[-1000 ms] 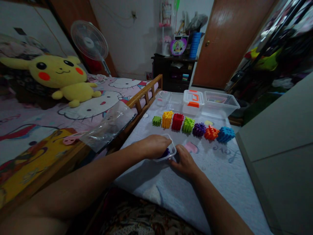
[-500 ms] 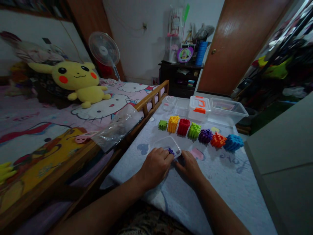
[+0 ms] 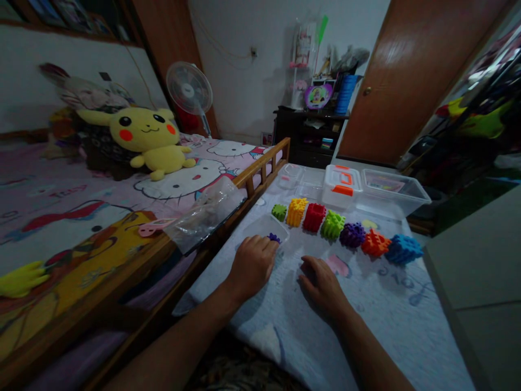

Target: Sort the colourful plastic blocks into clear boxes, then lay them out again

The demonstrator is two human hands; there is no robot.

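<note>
Head view: your left hand (image 3: 254, 263) is lying curled at near side of clear container (image 3: 280, 229), grip hidden, cannot tell what it is holding; purple piece (image 3: 274, 238) is sitting there by fingertips; your right hand (image 3: 321, 279) is posing loosely open over blue cloth (image 3: 378, 320); cloth is reading seemingly "Love", upside down; open room is stretching rightward; wooden rail (image 3: 240, 184) is bounding left edge.

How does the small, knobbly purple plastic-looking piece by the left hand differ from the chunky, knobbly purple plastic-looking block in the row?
The purple piece looks smaller than the purple block. The piece is right by the left hand; the block stands untouched. Both are purple with knobbly edges.
</note>
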